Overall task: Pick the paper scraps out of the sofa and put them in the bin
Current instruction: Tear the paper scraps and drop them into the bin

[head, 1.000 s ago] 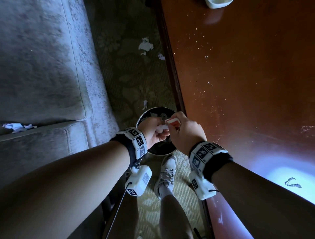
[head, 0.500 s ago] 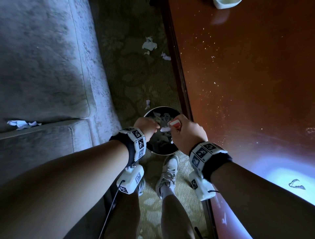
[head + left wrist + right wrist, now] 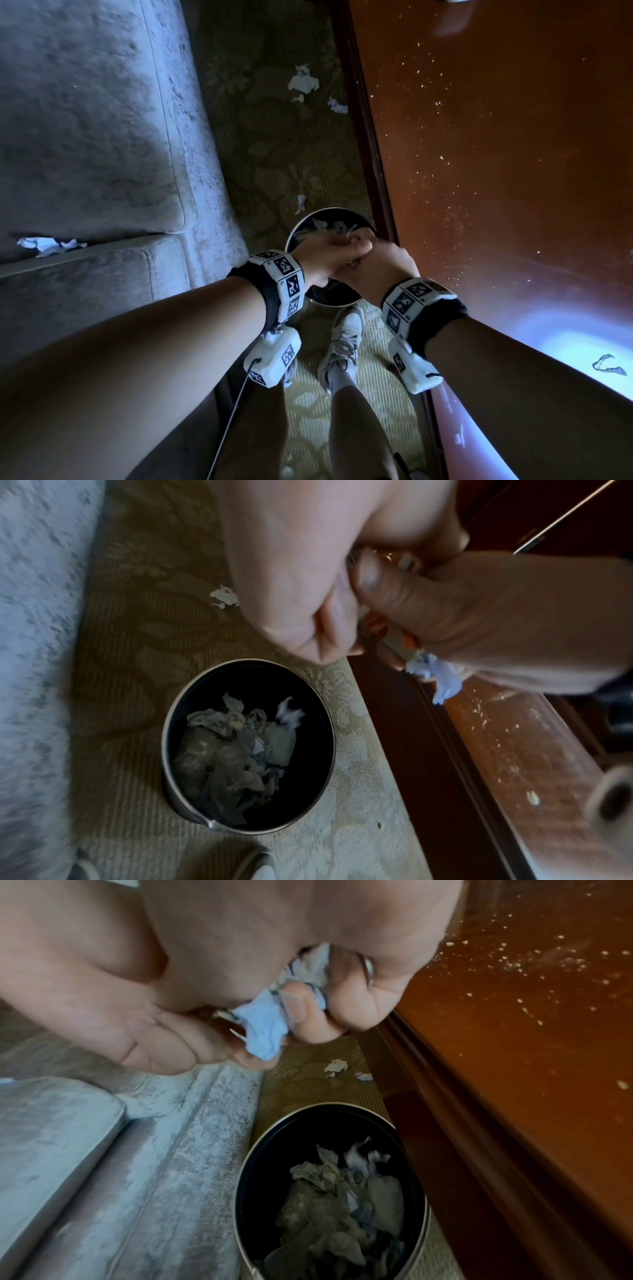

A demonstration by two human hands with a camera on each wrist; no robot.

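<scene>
Sitting pinched in the right hand (image 3: pixel 308 961), a crumpled pale-blue paper scrap (image 3: pixel 263 1026) stuck out below the curled fingers (image 3: pixel 346 1010), directly above the bin (image 3: pixel 423 1191). Right grip was clamped on that scrap, ring visible on one finger. Left hand (image 3: pixel 322 255) pressed against the right at about 9 o'clock of it, fingers curled; whether it also held the scrap, cannot tell. In the left wrist view something orange (image 3: pixel 377 623) showed between the two hands, too blurred to identify.

Bin: round, dark inside, metal rim, on the carpet (image 3: pixel 274 154) between sofa (image 3: pixel 85 137) and desk (image 3: pixel 496 154), already holding a pile of crumpled scraps (image 3: pixel 232 750).

Another scrap (image 3: pixel 51 244) lay in the seam between sofa cushions, at 9 o'clock from the bin and well apart. Loose scraps on the carpet: one small piece (image 3: pixel 300 202) just beside the bin rim at 12 o'clock, a larger cluster (image 3: pixel 303 82) further out at 12.

Desk at 3 o'clock: glossy red-brown top, speckled with pale crumbs. One white shoe (image 3: pixel 344 339) at 6 o'clock of the bin.
</scene>
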